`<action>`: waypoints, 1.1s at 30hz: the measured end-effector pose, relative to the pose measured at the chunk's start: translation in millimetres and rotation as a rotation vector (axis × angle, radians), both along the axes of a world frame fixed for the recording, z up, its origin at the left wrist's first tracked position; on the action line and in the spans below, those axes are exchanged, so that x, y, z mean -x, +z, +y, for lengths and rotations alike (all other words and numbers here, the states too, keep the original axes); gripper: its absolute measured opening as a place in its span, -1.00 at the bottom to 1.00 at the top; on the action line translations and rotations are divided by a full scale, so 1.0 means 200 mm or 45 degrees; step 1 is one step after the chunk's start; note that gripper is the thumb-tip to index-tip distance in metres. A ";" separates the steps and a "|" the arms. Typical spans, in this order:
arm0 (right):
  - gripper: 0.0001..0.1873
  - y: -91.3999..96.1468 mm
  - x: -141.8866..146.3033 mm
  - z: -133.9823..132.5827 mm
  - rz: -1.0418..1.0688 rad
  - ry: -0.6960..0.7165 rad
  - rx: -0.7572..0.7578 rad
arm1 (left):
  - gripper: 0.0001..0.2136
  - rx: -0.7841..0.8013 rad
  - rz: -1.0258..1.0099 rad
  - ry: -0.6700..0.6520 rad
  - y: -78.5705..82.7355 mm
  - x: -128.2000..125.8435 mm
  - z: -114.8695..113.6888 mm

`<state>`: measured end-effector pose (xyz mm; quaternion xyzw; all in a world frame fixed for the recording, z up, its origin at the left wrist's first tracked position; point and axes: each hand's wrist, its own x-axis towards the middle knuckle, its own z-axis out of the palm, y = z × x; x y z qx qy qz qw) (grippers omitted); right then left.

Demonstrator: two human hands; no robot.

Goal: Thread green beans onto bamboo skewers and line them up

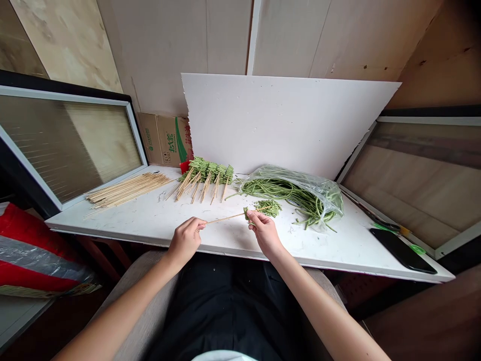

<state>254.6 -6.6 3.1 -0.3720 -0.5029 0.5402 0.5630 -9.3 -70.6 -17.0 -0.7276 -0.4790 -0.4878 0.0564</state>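
My left hand [187,239] pinches the near end of a thin bamboo skewer [225,218], which slants up to the right. At the skewer's other part, my right hand [263,231] has its fingers closed on short pieces of green bean [246,213] that sit around the stick. The skewer's tip shows beyond the fingers, above a small pile of cut green bean pieces [271,207] on the white table. Behind the pile lie long green beans [278,189] in a clear plastic bag [326,193]. Part of what my right fingers hold is hidden.
Loose skewers [128,189] lie at the left of the table [210,240]. Finished bean skewers [208,173] are stacked at the back, by a cardboard box [165,140]. A white board [278,125] leans behind. On the right are a black phone [404,249] and scissors [387,225].
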 end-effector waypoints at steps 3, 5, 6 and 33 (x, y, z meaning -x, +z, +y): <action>-0.64 0.00 0.00 0.00 -0.007 0.005 -0.034 | -0.72 0.029 -0.023 0.003 0.00 0.00 0.00; -0.64 0.01 -0.01 -0.01 -0.021 -0.003 -0.068 | -0.73 0.064 -0.045 -0.013 0.00 -0.01 0.00; -0.64 0.01 -0.01 -0.01 -0.035 -0.010 -0.083 | -0.74 0.085 -0.061 -0.024 0.00 -0.01 0.00; -0.68 0.03 -0.02 -0.02 -0.158 0.112 -0.151 | -0.76 0.252 -0.122 -0.058 0.03 0.01 0.03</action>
